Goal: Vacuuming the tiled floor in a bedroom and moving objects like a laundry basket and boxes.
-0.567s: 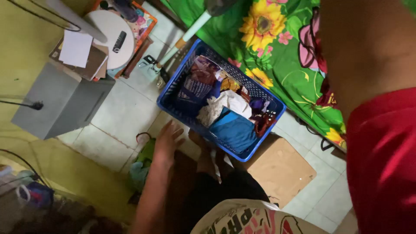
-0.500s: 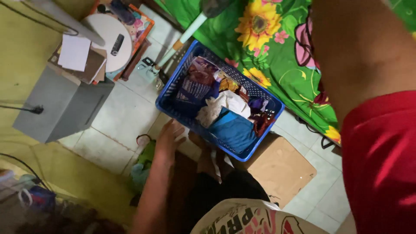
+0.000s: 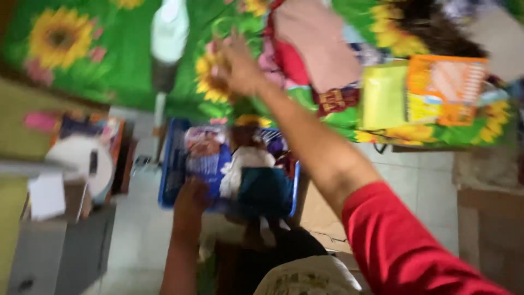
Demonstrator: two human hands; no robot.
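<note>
**Blurred reach over a sunflower bedspread, one hand at a blue basket**

The whole view is smeared by motion, so edges and small things are hard to read. The right hand (image 3: 237, 68), at the end of an arm in a red sleeve (image 3: 404, 246), is stretched out over the green sunflower-printed bedspread (image 3: 98, 60). Its fingers look loosely spread, but blur hides whether they touch the cloth or anything on it; it seems to hold nothing. Just beside it lies a pile of red and pink folded cloth (image 3: 311, 49), partly cut off by the top edge.

The left hand (image 3: 191, 202) sits lower, at the near rim of a blue plastic slatted laundry basket (image 3: 169, 164) standing on the pale tiled floor. Whether its fingers are closed on the rim or on the clothes cannot be told; they merge with the dark blur there. The basket is heaped with clothes, among them a white garment (image 3: 243, 164) and a teal one (image 3: 265, 191), which hide its far wall.

On the bed to the right lie a yellow flat packet (image 3: 382, 95) and an orange printed packet (image 3: 445, 87). A white bottle-like shape (image 3: 169, 27) stands near the bed's edge, too smeared to identify. At the left, a grey box (image 3: 60, 251) is cut off by the frame.
</note>
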